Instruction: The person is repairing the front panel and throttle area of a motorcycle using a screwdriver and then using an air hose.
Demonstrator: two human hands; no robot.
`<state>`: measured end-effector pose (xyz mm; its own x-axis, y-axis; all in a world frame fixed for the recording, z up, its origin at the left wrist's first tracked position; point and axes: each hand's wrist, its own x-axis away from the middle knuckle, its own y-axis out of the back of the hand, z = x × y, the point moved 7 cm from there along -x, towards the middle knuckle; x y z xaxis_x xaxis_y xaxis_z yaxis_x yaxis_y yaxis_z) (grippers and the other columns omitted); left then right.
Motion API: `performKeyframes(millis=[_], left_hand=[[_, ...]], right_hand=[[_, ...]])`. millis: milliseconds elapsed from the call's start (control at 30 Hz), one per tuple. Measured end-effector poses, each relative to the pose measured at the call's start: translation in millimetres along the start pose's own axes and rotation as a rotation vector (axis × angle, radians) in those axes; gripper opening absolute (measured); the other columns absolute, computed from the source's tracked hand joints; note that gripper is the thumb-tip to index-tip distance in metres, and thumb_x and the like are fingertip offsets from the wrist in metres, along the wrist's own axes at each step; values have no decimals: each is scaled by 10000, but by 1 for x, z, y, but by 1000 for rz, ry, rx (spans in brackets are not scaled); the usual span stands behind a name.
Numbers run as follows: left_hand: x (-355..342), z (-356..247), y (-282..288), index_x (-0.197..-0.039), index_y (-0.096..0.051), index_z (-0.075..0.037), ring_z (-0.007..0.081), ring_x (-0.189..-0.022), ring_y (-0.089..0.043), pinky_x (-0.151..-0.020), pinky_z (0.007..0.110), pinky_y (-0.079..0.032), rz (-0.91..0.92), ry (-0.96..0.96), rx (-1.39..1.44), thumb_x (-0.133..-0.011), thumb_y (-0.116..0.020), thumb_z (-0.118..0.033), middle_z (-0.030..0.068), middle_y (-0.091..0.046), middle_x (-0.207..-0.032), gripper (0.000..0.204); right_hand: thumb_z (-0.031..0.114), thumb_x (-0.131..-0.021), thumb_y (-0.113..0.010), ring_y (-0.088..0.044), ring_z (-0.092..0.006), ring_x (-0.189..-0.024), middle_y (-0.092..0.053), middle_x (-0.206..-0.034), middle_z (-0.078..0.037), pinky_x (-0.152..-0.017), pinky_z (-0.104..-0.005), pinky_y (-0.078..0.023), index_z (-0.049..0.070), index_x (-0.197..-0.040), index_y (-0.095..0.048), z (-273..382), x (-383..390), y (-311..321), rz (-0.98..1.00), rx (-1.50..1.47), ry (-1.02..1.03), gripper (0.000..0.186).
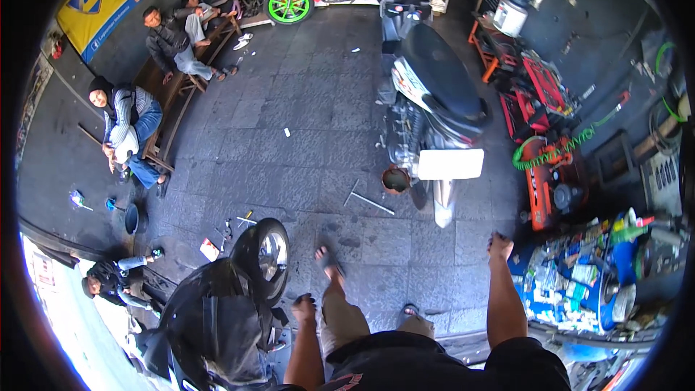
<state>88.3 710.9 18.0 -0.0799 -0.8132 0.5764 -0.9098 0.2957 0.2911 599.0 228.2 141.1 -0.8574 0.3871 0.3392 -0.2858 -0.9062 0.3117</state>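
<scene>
My left hand (305, 308) is closed in a loose fist beside the front end of a dark scooter (210, 311), whose front wheel (271, 261) points away from me. My right hand (499, 247) is stretched forward on the right, its fingers curled, close to a blue table (532, 304) crowded with bottles and packets. Whatever either hand may hold is hidden or too small to make out. Ahead stands a scooter with a black seat (445, 65) and a white plate (450, 164) at its tail. A T-handle wrench (371, 201) lies on the floor behind it.
A round pan (395, 179) sits beside the scooter's rear. Small tools and a yellow-handled screwdriver (247, 219) lie near the front wheel. Right are an orange compressor (543, 188), a green coiled hose (568, 146) and a red toolbox (543, 83). People sit on a bench (170, 90) at left.
</scene>
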Motion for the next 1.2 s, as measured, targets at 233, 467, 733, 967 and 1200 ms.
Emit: performKeyframes(millis=[233,467,733,967,1200], left_hand=[[-211,-160,-6,-851,-685,26,146,-505,-541,-443,302,-406,-93,56,-12,-798,-587,-109,84,-623,-649,176],[-382,-530,-199,-758,-667,51,254,-640,-637,-619,409,-464,156,-624,-463,-804,-525,-269,186,-668,-705,353],[-296,-878,-499,-778,-626,-19,99,-569,-498,-508,279,-373,594,-972,-116,-900,-592,-195,7,-582,-672,217],[-264,-1047,-745,-919,-678,-37,190,-704,-595,-670,330,-475,639,-1444,-347,-849,-641,-234,71,-642,-782,212],[-300,-1153,-982,-1170,-602,24,430,-1146,-552,-942,508,-462,154,-1793,-1306,-760,-705,-460,249,-537,-1303,642]], right_hand=[[430,-966,-520,-486,-140,-457,-588,-666,-49,-418,-281,-391,32,-848,-574,131,-32,-158,-250,-336,153,418],[546,-907,-565,-635,-181,-794,-645,-926,-92,-652,-310,-505,21,-1115,-570,203,-16,-231,-305,-373,-19,565],[364,-923,-614,-610,-292,-928,-618,-857,-95,-929,-448,-451,30,-1053,-577,196,-46,-278,-176,-1345,57,360],[498,-888,-640,-381,-76,-508,-381,-641,29,-444,-221,-347,75,-1033,-539,210,-3,-305,-841,-1091,-58,459],[503,-845,-683,-408,-91,-480,-431,-649,15,-422,-247,-362,128,-880,-526,240,6,-306,-1082,-1074,-195,408]])
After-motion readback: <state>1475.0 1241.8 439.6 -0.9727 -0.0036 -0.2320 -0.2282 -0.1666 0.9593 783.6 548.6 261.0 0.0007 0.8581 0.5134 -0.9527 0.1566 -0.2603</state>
